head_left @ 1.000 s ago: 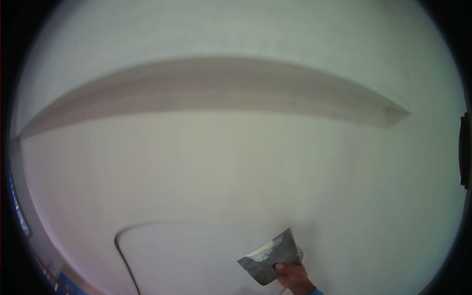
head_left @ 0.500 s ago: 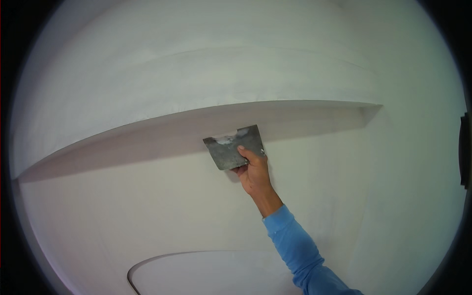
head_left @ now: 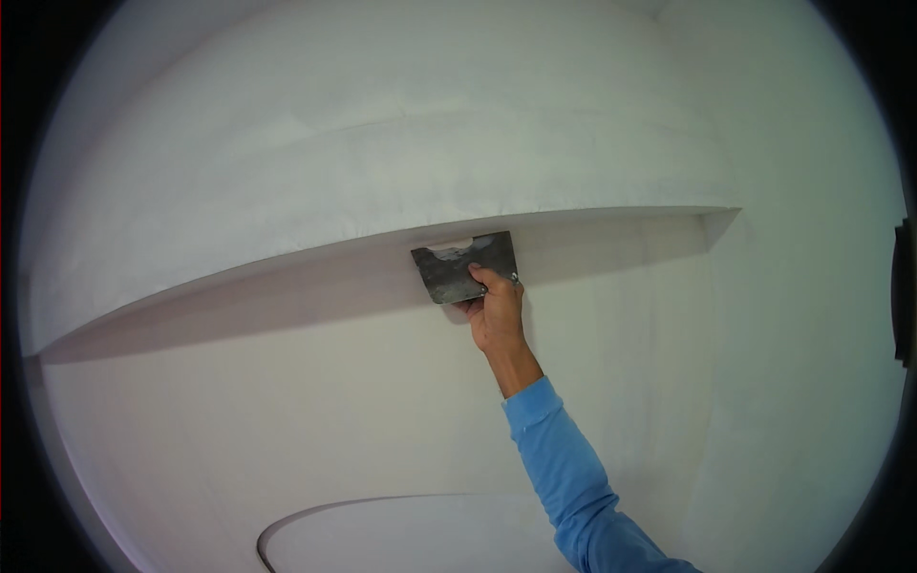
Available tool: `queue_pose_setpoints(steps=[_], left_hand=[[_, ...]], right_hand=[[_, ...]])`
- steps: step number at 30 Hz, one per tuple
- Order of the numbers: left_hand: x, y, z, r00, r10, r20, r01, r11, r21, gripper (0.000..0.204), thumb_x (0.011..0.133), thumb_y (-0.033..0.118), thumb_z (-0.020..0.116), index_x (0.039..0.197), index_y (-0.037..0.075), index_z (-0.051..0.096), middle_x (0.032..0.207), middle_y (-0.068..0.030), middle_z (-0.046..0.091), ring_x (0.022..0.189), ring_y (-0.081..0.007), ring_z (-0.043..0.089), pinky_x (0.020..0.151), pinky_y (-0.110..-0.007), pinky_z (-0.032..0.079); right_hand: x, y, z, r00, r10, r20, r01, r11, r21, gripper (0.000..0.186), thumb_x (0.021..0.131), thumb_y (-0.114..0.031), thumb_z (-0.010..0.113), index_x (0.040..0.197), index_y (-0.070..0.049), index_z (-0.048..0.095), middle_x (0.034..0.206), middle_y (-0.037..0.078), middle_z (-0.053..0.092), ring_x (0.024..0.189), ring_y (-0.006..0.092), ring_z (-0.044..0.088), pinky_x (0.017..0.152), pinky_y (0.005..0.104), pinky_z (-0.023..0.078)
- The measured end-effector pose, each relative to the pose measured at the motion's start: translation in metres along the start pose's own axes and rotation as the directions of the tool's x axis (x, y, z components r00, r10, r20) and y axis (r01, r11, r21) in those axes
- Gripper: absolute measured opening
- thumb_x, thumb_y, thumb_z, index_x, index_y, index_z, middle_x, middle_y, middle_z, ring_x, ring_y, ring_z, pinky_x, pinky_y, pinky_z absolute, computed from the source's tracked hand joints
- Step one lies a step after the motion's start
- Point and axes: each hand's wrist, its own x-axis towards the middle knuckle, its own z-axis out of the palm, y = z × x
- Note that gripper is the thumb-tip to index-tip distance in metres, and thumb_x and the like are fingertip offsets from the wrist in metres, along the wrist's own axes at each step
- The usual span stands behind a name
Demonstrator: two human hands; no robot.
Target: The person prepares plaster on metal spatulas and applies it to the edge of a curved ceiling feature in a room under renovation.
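Note:
My right hand point(head_left: 498, 313) reaches up from the lower right and is closed on a flat, dark grey putty scraper point(head_left: 470, 274). The thumb presses on the scraper's near face, and the other fingers go behind it, mostly hidden. Whitish paste is smeared along the scraper's upper edge, round a pale patch in its middle. That edge is held up close below the lip of a white overhang point(head_left: 458, 162), in front of the cream wall point(head_left: 382, 401). Whether it touches the surface I cannot tell. My left hand is not in view.
The overhang's shadowed recess point(head_left: 239, 301) runs across the wall and ends at a corner by the right side wall point(head_left: 802, 315). Low in view is a white rounded panel point(head_left: 401, 535) with a dark curved edge. A dark object point(head_left: 901, 293) sits at the far right rim.
My right hand has moved up and slightly to the right with the scraper, bringing it closer to the overhang's lip. The view has shifted a little, and the grip is the same.

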Motion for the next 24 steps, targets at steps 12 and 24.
queue_pose_setpoints(steps=[12, 24], left_hand=[[-0.011, -0.006, -0.002, 1.000, 0.005, -0.010, -0.005, 1.000, 0.016, 0.025, 0.092, 0.022, 0.055, 0.110, 0.004, 0.058, 0.073, 0.0015, 0.054, 0.064, -0.0096, 0.048, 0.056, -0.028, 0.040], [0.007, 0.010, 0.004, 1.000, -0.020, 0.002, 0.020, 0.996, 0.082, 0.028, 0.093, 0.021, 0.055, 0.115, 0.004, 0.057, 0.076, 0.0017, 0.056, 0.066, -0.0095, 0.048, 0.058, -0.027, 0.041]], right_hand=[[-0.007, 0.000, 0.004, 0.997, 0.059, 0.048, -0.061, 0.997, 0.043, 0.027, 0.087, -0.006, 0.060, 0.113, -0.001, 0.053, 0.109, 0.012, 0.058, 0.097, 0.0271, 0.059, 0.076, 0.0458, 0.052], [0.005, -0.002, 0.010, 0.999, 0.019, -0.039, -0.012, 0.986, 0.166, 0.033, 0.084, 0.000, 0.062, 0.115, 0.000, 0.052, 0.114, 0.013, 0.055, 0.106, 0.0272, 0.055, 0.091, 0.0431, 0.050]])
